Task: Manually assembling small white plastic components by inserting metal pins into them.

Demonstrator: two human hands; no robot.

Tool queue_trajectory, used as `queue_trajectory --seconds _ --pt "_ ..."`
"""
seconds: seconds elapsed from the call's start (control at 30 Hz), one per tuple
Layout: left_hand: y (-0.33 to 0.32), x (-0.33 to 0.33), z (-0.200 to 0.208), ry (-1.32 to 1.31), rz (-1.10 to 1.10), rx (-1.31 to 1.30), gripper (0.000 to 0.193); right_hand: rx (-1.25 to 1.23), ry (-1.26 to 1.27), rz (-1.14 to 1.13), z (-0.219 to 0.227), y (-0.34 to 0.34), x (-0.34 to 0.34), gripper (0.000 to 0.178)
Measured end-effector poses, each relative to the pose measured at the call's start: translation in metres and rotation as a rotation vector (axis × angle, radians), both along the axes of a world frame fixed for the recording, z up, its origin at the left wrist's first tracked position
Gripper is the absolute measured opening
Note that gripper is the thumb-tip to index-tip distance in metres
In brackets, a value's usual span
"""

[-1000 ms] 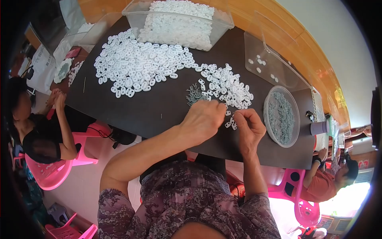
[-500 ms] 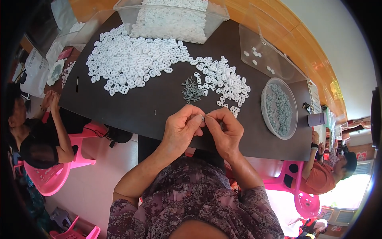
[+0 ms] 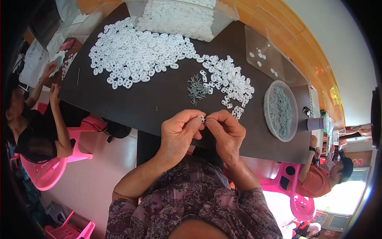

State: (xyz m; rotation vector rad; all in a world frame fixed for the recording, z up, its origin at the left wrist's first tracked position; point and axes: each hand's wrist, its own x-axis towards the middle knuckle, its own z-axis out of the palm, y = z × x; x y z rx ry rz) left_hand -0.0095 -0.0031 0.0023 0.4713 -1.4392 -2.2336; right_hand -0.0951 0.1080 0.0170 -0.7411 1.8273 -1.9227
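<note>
My left hand point(image 3: 177, 133) pinches a small white two-holed plastic piece point(image 3: 202, 117) between thumb and forefinger, just over the table's near edge. My right hand point(image 3: 227, 131) meets it there, thumb and forefinger closed against the piece's right side; something tiny and dark shows at those fingertips, too small to make out. Just beyond my hands lies a small heap of grey screw-like pins point(image 3: 197, 89). Right of that heap spreads a smaller pile of white two-holed pieces point(image 3: 229, 77).
A large pile of white oval two-holed pieces point(image 3: 135, 53) covers the far left, before a clear bin point(image 3: 227, 18). At right stand a round tub point(image 3: 266, 115) of grey pins, a clear tray point(image 3: 254, 44) and a purple cup point(image 3: 315, 124). People sit at both sides.
More of the white piece shows between my fingertips, and both hands stay together. The whole view has shifted slightly. The person at left has raised one hand away from the other.
</note>
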Motion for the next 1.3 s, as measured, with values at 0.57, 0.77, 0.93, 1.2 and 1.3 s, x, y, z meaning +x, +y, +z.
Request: queue_trajectory --seconds 0.57,0.77,0.93,1.2,1.3 --pt "0.004 0.002 -0.003 -0.037 0.02 -0.004 0.012 -0.045 -0.051 0.007 -0.003 -0.003 0.004 0.005" --pt "0.006 -0.001 -0.007 -0.002 0.132 -0.288 0.01 -0.011 -0.012 0.012 -0.005 -0.004 0.002 0.004" --pt "0.007 -0.001 -0.008 0.011 0.198 -0.398 0.01 0.015 0.143 0.051 -0.013 -0.01 0.0 0.002" --pt "0.003 0.008 -0.015 0.031 0.225 -0.362 0.011 0.098 0.337 0.091 -0.01 -0.017 0.001 0.003" --pt "-0.004 0.016 -0.02 0.046 0.242 -0.326 0.012 0.094 0.463 0.183 -0.007 -0.023 -0.002 0.006"
